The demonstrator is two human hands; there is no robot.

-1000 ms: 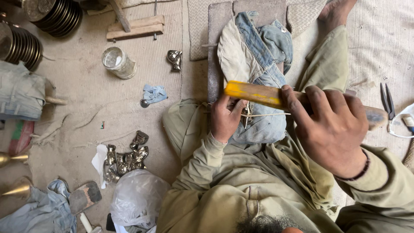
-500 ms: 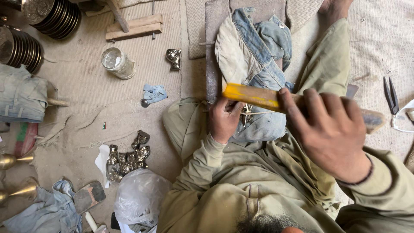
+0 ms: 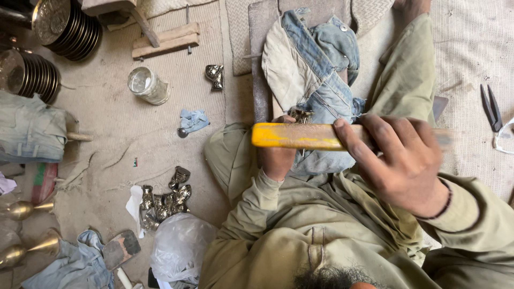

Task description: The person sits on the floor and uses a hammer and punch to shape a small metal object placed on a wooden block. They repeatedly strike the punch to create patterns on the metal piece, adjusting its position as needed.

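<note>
Yellow wooden tool handle (image 3: 310,136) sits tight in the right hand (image 3: 402,160), its far end blurred. Just under the handle, the left hand (image 3: 278,158) pinches a small metal piece (image 3: 301,114), half hidden, on denim cloth (image 3: 321,69). A clear plastic bag (image 3: 179,249) lies far left of it.

Soft, even daylight, shadows faint. Right hand (image 3: 404,160) and stick (image 3: 305,136) motion-blurred. Metal discs (image 3: 64,24) glint top left. Floor sharp.

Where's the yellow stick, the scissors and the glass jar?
yellow stick (image 3: 292,136), head view, on its yellow end.
scissors (image 3: 490,108), head view, on the dark blades.
glass jar (image 3: 148,85), head view, on its side.
</note>
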